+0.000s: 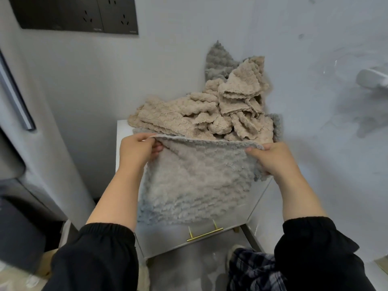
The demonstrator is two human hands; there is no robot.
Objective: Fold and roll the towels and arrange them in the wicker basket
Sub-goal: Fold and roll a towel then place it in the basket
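**Two hands hold a fluffy towel up by its top corners**

A small white cabinet fills the centre of the frame. A square, fluffy grey-beige towel hangs stretched flat in front of it, lower centre. Behind, in the upper centre, a rumpled pile of beige and grey towels sits on the cabinet top against the wall. Both forearms reach forward from black sleeves. The left hand pinches the towel's upper left corner. The right hand grips the upper right corner, fingers curled round the edge. A slim brass handle shows beneath the hem.
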